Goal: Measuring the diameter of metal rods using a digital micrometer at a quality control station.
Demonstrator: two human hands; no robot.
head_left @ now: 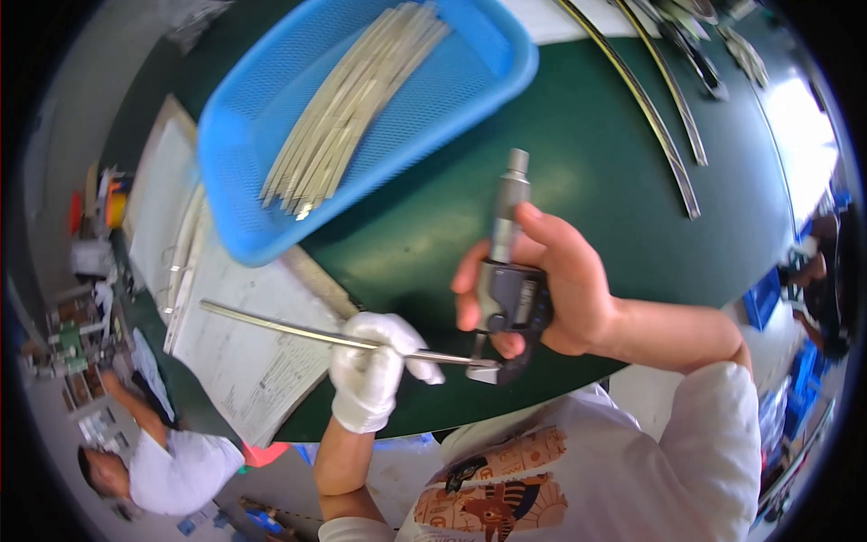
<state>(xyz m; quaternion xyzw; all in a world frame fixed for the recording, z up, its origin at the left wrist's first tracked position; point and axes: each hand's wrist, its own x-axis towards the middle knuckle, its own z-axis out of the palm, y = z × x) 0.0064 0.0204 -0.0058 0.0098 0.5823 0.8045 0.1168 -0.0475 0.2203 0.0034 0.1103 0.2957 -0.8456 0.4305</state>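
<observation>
My left hand [370, 369], in a white glove, is closed around a thin metal strip [275, 327]. The strip's right end reaches into the jaws of a digital micrometer [508, 294], which has a dark frame, a small display and a silver thimble pointing away from me. Bare, my right hand [569, 280] wraps round the micrometer, thumb up by its barrel and fingers at the frame. Whether the jaws touch the strip I cannot tell.
A blue basket [230, 181] with a bundle of pale strips [348, 117] stands far left, beside an open ring binder [244, 361]. Two long curved strips [655, 117] lie far right on the green table [587, 117]. Another person [176, 465] sits at the lower left.
</observation>
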